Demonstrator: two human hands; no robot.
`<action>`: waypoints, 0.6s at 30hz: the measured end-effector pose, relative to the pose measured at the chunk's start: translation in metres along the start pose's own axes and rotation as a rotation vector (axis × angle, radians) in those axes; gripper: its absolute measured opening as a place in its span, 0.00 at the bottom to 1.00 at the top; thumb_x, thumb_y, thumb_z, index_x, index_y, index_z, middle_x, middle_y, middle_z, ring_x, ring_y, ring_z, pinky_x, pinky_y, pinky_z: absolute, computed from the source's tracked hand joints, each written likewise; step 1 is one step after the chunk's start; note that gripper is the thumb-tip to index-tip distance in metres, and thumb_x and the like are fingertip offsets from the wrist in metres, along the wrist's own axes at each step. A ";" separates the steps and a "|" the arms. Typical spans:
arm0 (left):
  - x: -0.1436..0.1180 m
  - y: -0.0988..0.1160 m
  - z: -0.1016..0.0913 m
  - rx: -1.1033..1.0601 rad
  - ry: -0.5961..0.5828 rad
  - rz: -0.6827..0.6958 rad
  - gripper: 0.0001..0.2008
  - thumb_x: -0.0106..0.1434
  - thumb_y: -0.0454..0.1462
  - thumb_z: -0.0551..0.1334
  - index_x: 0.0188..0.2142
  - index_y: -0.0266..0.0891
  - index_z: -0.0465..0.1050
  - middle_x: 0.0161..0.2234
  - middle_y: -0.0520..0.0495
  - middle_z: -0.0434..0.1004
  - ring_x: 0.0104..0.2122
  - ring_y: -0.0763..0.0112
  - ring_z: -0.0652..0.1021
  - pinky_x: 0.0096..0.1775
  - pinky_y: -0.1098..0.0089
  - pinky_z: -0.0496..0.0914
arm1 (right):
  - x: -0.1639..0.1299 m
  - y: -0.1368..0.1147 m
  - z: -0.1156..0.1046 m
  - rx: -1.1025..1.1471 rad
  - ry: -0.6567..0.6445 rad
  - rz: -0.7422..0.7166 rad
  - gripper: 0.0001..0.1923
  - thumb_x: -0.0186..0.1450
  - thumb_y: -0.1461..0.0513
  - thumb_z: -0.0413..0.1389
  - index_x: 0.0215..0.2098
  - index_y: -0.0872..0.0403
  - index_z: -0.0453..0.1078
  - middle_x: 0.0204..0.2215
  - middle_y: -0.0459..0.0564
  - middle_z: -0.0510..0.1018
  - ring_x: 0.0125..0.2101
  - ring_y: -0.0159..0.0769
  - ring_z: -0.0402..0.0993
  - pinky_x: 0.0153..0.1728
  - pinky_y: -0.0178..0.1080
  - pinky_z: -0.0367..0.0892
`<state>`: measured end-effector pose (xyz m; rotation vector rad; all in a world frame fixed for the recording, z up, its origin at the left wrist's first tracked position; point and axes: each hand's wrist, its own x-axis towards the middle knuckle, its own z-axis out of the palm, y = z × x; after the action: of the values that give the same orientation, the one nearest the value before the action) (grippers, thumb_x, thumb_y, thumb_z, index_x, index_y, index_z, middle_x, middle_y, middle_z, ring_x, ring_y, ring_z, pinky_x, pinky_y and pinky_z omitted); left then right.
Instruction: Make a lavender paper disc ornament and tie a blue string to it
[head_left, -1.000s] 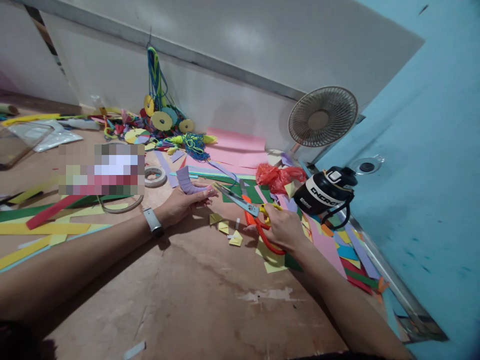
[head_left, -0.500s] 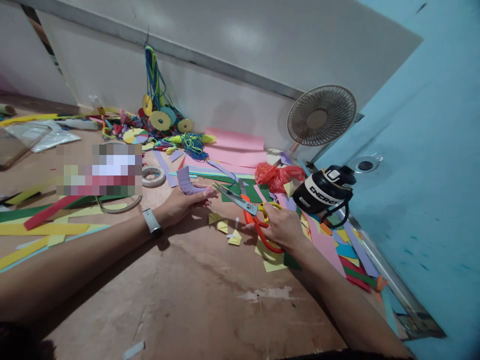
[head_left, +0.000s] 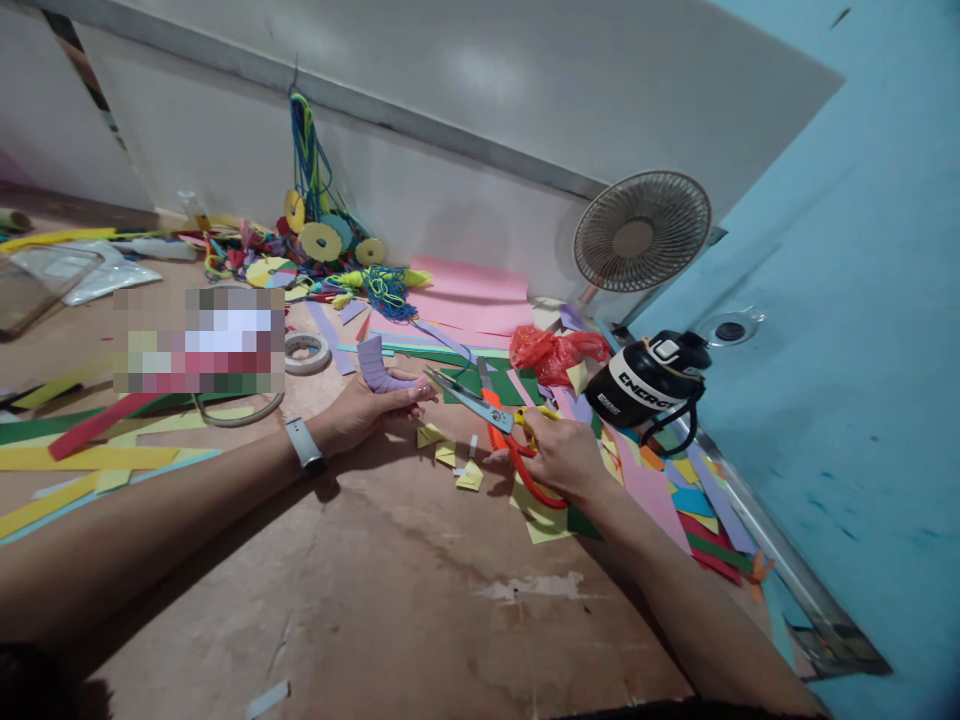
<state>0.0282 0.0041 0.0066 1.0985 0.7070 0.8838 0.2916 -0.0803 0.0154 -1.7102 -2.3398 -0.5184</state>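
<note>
Pinched in my left hand [head_left: 375,408] is a curved strip of purple paper [head_left: 373,362], creased across its length, its upper end sticking up. My right hand [head_left: 562,450] grips scissors [head_left: 484,405] with orange and yellow handles. Their blades point left, with the tips close to my left fingertips; whether they touch the paper I cannot make out. Below the blades, small folded yellow paper pieces [head_left: 470,475] lie on the wooden table [head_left: 360,600]. An orange-handled cutter [head_left: 491,400] appears to lie behind the scissors.
A roll of tape [head_left: 306,353] lies beyond my left wrist, with coloured paper strips [head_left: 90,458] to the left. At the right stand a black bottle [head_left: 646,380] and a fan [head_left: 643,232]. A red plastic bag [head_left: 559,352] and pink paper [head_left: 469,295] are at the back.
Almost nothing differs. The scissors and the purple paper have shifted very slightly; both hands keep their holds.
</note>
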 end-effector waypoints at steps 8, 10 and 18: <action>-0.001 0.000 0.000 -0.016 0.028 -0.043 0.16 0.46 0.40 0.75 0.32 0.34 0.79 0.30 0.46 0.80 0.25 0.74 0.75 0.28 0.75 0.71 | -0.001 0.002 0.004 -0.032 0.009 0.012 0.31 0.64 0.39 0.42 0.29 0.56 0.70 0.19 0.52 0.75 0.19 0.36 0.69 0.23 0.36 0.43; -0.001 0.000 0.001 -0.035 0.019 -0.050 0.15 0.45 0.40 0.75 0.31 0.34 0.79 0.30 0.46 0.80 0.25 0.75 0.75 0.28 0.76 0.71 | -0.001 0.001 0.004 -0.026 -0.042 0.056 0.31 0.64 0.39 0.42 0.31 0.56 0.70 0.20 0.52 0.76 0.20 0.36 0.70 0.23 0.36 0.44; 0.004 -0.007 -0.005 -0.045 0.017 -0.027 0.14 0.49 0.40 0.74 0.33 0.34 0.80 0.32 0.46 0.80 0.24 0.78 0.74 0.27 0.78 0.70 | 0.009 0.009 0.001 -0.148 -0.288 0.399 0.30 0.63 0.39 0.45 0.39 0.55 0.70 0.27 0.58 0.80 0.29 0.46 0.77 0.26 0.37 0.53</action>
<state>0.0274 0.0083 -0.0018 1.0409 0.7110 0.8829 0.2977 -0.0697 0.0196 -2.3861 -2.0816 -0.4006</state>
